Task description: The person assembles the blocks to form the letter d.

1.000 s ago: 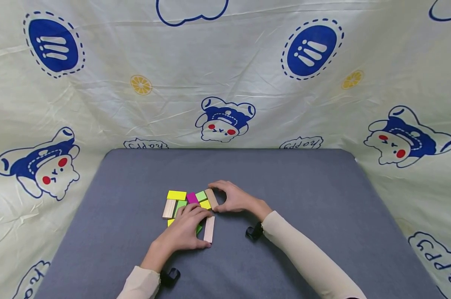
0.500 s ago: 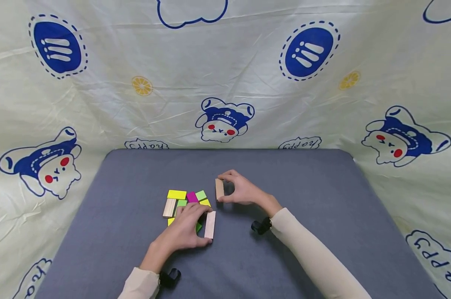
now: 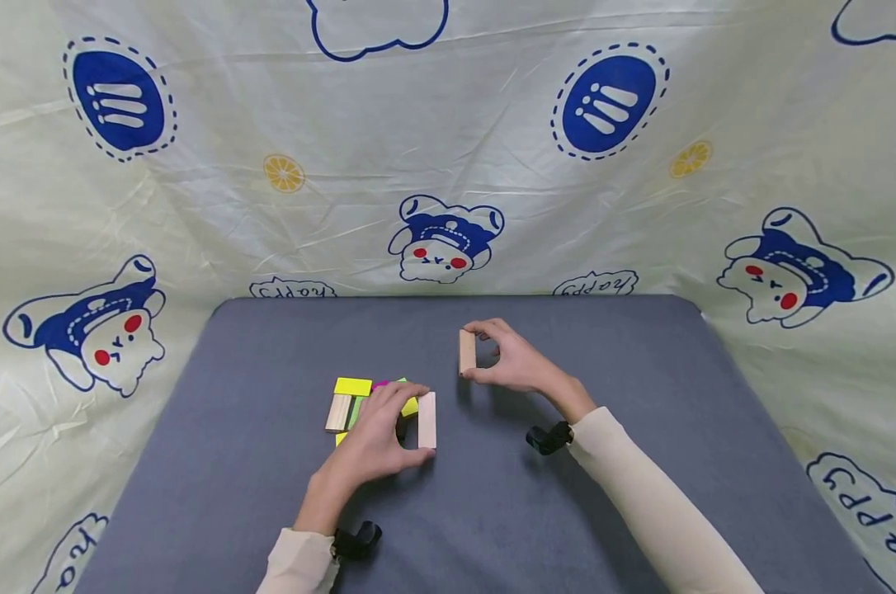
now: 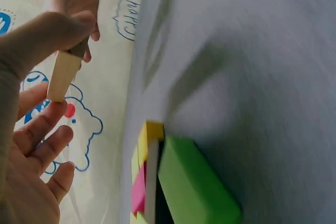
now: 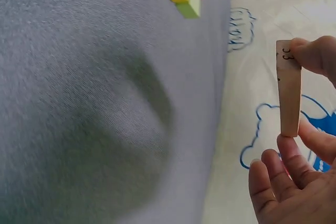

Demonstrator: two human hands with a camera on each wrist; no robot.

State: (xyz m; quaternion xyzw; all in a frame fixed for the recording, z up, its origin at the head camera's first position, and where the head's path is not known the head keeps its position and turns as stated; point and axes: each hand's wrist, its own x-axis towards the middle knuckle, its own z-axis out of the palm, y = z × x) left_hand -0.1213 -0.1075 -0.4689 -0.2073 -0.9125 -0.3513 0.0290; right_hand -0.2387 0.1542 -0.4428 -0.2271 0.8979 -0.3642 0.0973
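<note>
My left hand pinches a pale wooden block by its two ends, thumb at the near end and fingers at the far one. In the left wrist view that wooden block appears end-on, clear of the table. Farther to the right, my right hand holds another plain wooden block the same way, raised above the cloth. Dark marks show near the thumb on this block in the right wrist view. Below and left of my left hand lie coloured blocks, partly hidden by it, including a yellow block.
The cluster also has a light wooden block, a green block and a magenta block, lying close together. They rest on a grey cloth-covered table. A white printed curtain stands behind and at both sides.
My right hand has carried its wooden block away from the cluster, up and to the right. My left hand has lifted the pale block from beside the cluster, moving it slightly right and away from me.
</note>
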